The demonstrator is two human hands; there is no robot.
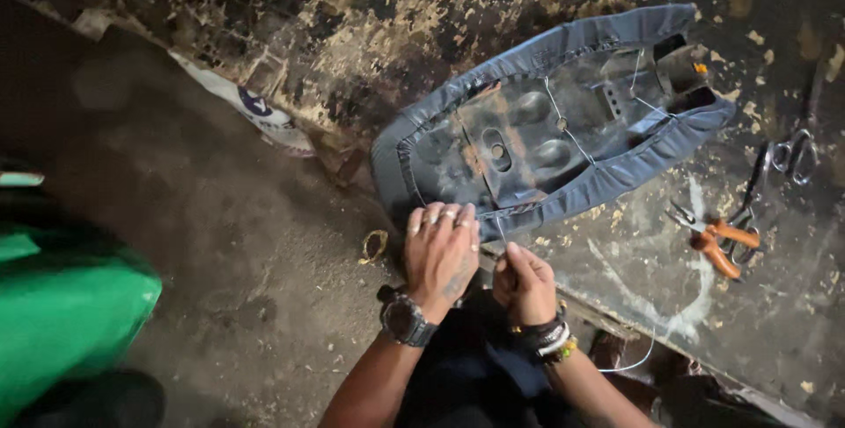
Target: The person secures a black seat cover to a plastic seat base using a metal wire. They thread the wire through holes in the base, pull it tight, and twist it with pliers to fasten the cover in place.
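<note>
Upturned grey vinyl-covered motorcycle seat [554,120] lies just ahead of hands, long axis running away up-right. Left hand [440,252] flat, fingers pressing seat's near edge. Right hand [521,283] closed, pinching thin white cord [563,129] laced across underside. Orange-handled pliers [722,239] farther right.

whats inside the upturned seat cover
Inside the grey seat cover: a dark moulded base with hollows, crossed by thin cord. The left hand covers its near edge.

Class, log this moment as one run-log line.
left hand: pressing seat cover edge | right hand: pinching lacing cord | pliers, scissors: on workbench
</note>
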